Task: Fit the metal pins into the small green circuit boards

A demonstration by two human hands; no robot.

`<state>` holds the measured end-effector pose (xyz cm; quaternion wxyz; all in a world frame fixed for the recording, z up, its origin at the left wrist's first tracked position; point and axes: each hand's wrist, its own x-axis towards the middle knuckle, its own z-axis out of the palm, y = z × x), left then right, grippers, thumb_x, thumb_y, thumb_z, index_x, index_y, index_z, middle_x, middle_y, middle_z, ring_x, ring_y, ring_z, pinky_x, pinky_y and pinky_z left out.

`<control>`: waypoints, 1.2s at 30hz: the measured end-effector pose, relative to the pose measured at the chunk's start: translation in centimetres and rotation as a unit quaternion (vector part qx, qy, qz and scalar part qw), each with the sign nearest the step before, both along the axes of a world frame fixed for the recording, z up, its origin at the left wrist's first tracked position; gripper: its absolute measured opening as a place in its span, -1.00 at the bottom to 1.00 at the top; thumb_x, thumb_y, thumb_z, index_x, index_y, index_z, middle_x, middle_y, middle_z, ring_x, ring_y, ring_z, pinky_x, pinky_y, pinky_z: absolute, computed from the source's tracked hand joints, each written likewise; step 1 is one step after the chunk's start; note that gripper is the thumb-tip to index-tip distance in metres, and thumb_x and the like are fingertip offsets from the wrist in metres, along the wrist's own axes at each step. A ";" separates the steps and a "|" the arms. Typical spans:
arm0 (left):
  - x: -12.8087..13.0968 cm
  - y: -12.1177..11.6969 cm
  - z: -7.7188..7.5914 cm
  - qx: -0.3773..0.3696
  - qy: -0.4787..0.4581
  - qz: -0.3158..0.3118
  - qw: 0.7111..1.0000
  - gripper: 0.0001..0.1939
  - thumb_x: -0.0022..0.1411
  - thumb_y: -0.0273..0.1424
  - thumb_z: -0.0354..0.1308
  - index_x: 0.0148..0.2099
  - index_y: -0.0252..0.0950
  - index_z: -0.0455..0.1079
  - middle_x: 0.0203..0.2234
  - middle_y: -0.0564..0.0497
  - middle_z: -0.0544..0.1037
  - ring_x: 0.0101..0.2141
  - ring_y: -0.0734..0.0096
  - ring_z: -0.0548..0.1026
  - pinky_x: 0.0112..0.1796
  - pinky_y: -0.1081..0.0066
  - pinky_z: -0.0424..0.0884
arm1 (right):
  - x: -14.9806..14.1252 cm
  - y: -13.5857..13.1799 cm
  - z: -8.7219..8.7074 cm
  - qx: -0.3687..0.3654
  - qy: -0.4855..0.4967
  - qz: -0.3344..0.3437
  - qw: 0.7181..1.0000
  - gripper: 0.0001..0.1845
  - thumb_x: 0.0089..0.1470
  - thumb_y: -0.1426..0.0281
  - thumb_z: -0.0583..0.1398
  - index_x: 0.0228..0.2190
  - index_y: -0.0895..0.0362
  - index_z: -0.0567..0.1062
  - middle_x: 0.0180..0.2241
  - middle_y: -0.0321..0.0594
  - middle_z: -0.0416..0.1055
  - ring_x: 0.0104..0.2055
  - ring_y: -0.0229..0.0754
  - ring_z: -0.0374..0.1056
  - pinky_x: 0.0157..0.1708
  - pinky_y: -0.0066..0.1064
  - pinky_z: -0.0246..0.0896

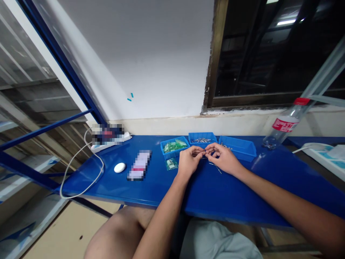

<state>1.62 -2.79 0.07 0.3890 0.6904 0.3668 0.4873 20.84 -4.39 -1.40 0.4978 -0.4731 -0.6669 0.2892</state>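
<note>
My left hand (190,160) and my right hand (221,157) meet over the blue table, fingertips pinched close together. Whatever is between them is too small to name. Thin metal pins (215,167) lie on the table just under my right hand. Behind the hands stands a blue bin (202,135) with many small metal pieces in it. Left of it, another blue bin (174,154) holds green-and-clear packets (176,145). A third blue bin (242,148), longer, sits behind my right hand, with a few small metal parts at its left end.
A small clear packet (171,164) lies before the left bin. Farther left are a phone (139,165), a white rounded case (119,167) and a white cable (81,196). A plastic bottle (285,124) and a white power strip (320,154) stand at the right.
</note>
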 end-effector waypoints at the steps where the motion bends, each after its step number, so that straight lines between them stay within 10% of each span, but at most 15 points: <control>1: 0.0 -0.1 0.0 0.001 -0.004 -0.003 1.000 -0.95 0.27 -0.43 0.35 -0.20 -0.28 0.58 -0.29 -0.04 0.72 -0.26 0.29 0.71 -0.14 0.35 0.63 | 0.0 0.0 -0.1 -0.004 0.006 0.006 1.000 -0.69 0.06 0.31 0.36 -0.12 0.05 0.55 -0.28 -0.21 0.56 -0.39 -0.20 0.43 -0.43 -0.39 0.35; 6: 0.1 -0.4 0.3 0.011 0.007 -0.012 1.000 -0.89 0.29 -0.35 0.34 -0.18 -0.28 0.57 -0.27 -0.04 0.72 -0.26 0.30 0.70 -0.15 0.36 0.63 | -0.3 -0.2 0.2 0.000 0.010 0.026 1.000 -0.53 0.03 0.38 0.31 0.01 0.04 0.48 -0.34 -0.29 0.49 -0.44 -0.25 0.36 -0.48 -0.43 0.29; 13: -0.2 -0.6 0.4 0.019 0.095 -0.009 0.995 -0.62 0.40 -0.12 0.22 0.09 -0.26 0.54 -0.32 -0.02 0.73 -0.32 0.27 0.70 -0.23 0.37 0.62 | 0.3 -0.3 0.8 0.045 -0.102 -0.050 0.992 -0.82 0.16 0.34 0.25 -0.19 0.06 0.59 -0.35 -0.22 0.55 -0.39 -0.16 0.44 -0.37 -0.34 0.36; 22: -0.3 0.0 -0.6 0.021 0.058 -0.014 0.998 -0.54 0.33 -0.53 0.24 0.25 -0.24 0.41 -0.15 -0.04 0.73 -0.14 0.28 0.71 -0.05 0.33 0.62 | -0.2 -0.3 0.5 0.043 -0.110 0.013 0.993 -0.76 0.21 0.25 0.25 -0.14 0.08 0.62 -0.20 -0.16 0.53 -0.47 -0.26 0.36 -0.45 -0.36 0.35; 36: -0.2 -0.4 0.0 0.113 0.139 0.000 0.984 -0.47 0.34 -0.45 0.26 0.32 -0.17 0.31 -0.23 0.03 0.70 -0.25 0.34 0.66 -0.14 0.39 0.56 | 0.5 -0.1 1.0 0.028 -0.127 -0.029 0.991 -0.73 0.28 0.17 0.19 -0.34 0.08 0.55 -0.39 -0.24 0.52 -0.42 -0.17 0.36 -0.41 -0.35 0.24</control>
